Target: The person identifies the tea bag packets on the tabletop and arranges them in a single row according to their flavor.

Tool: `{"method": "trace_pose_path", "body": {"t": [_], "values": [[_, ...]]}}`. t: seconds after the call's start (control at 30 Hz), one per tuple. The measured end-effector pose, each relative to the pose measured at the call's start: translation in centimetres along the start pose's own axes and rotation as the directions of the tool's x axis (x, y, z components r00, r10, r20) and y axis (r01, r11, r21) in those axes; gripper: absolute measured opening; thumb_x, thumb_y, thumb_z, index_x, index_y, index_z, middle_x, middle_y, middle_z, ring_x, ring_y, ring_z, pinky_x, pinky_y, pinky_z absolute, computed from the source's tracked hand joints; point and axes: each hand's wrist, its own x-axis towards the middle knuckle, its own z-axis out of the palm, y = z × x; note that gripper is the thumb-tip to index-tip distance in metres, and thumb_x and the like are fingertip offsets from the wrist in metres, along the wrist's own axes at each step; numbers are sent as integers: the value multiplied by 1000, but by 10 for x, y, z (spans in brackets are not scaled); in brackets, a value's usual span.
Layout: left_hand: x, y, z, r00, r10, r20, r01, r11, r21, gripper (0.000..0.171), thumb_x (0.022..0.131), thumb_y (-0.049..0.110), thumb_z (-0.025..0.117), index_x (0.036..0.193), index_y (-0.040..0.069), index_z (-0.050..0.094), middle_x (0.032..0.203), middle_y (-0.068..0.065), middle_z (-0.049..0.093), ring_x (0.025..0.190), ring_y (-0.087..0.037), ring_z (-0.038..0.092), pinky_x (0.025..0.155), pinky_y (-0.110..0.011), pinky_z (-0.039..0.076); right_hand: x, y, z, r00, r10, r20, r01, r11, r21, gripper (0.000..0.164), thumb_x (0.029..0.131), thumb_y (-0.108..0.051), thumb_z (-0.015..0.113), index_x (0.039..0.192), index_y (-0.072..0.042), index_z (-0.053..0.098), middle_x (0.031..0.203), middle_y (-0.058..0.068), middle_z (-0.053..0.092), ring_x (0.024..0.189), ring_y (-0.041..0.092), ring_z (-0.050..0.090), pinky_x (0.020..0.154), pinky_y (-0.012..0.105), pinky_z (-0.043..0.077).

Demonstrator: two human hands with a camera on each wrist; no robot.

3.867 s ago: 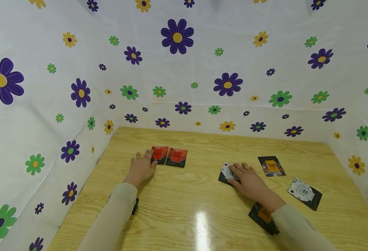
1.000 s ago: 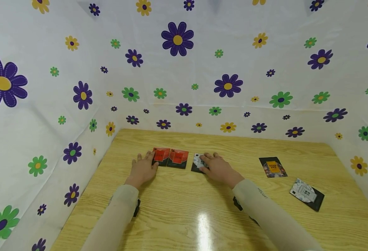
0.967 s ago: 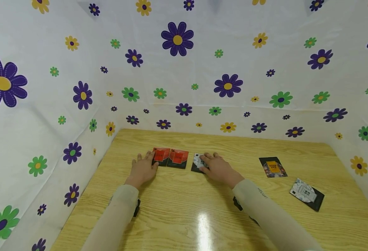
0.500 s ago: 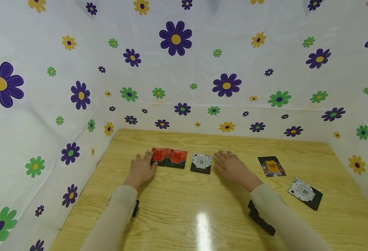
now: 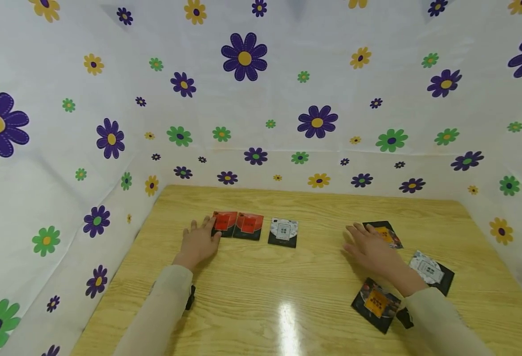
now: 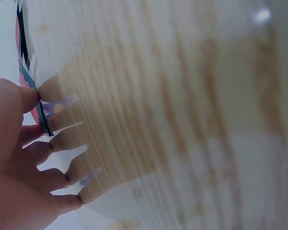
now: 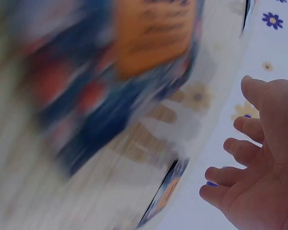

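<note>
My left hand (image 5: pixel 197 244) rests on the table at the left, fingers spread, its fingertips and thumb at the left edge of a red and black square packet (image 5: pixel 225 224). A matching red packet (image 5: pixel 248 226) lies right against it. After a small gap comes a white and black packet (image 5: pixel 283 232), flat and square to the row. My right hand (image 5: pixel 372 249) holds nothing; its fingers are extended above the table and overlap a dark packet with an orange label (image 5: pixel 389 236). In the right wrist view that hand (image 7: pixel 264 158) shows apart from the table surface.
Another dark, orange-labelled packet (image 5: pixel 376 304) lies turned at an angle below my right wrist. Beyond the right forearm lies a second white and black packet (image 5: pixel 430 269), partly covered by it. Flower-printed cloth (image 5: pixel 243 113) walls the table (image 5: pixel 243 296) at the back and sides.
My right hand slid the white and black packet left to beside the red pair, let go of it, and moved off to the right. The red packets came closer together. My left hand stayed put.
</note>
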Motion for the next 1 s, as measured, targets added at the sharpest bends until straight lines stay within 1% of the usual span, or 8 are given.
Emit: {"method": "trace_pose_path", "body": {"t": [0.2,0.37,0.43,0.53,0.77,0.9,1.0], "values": [[-1,-3,-1,1000,3,-3,-3,1000,-11,65,113,40,42,169,9,25,174,-20,24,156,-61,16,122,-78,17,-22,20,-10,996,90,18,-90,996,-2,68,109,-41,58,159,3,42,162,38,36,145,70,28,116,80,25],[0,-2,0,1000,1,7,-1,1000,-6,66,113,40,41,169,9,25,174,-20,23,156,-61,15,122,-78,17,-37,35,-18,990,139,25,-139,990,11,73,109,-43,56,158,9,39,160,42,33,142,73,26,115,80,24],[1,-2,1,1000,0,10,0,1000,-1,66,113,41,41,169,10,25,175,-19,22,156,-60,15,123,-78,17,-43,40,-21,988,150,29,-151,988,18,75,109,-44,55,157,11,39,159,43,33,140,75,26,114,81,25],[2,-3,2,1000,3,5,-3,1000,2,66,113,42,40,169,10,24,175,-19,22,156,-61,15,123,-78,17,-51,47,-23,985,165,41,-167,986,25,76,110,-46,53,158,10,38,160,43,32,139,76,26,111,83,26],[3,-5,2,1000,5,-11,-5,1000,5,66,114,41,41,169,9,25,174,-19,23,156,-61,16,122,-79,17,-62,64,-23,980,195,34,-195,981,-5,75,111,-45,52,157,12,37,155,49,32,134,79,29,103,86,31],[2,-5,1,1000,6,0,-6,1000,2,66,114,42,40,169,10,25,175,-19,23,156,-61,16,122,-78,17,-70,75,-23,978,207,25,-206,978,-22,75,110,-44,54,154,15,39,152,51,33,131,80,31,101,86,33],[2,-4,1,1000,8,8,-8,1000,1,66,114,41,41,169,9,25,174,-19,23,156,-61,15,122,-78,17,-76,82,-24,974,223,34,-222,975,-23,76,110,-44,53,153,16,39,151,51,33,129,81,30,100,86,34]]}}
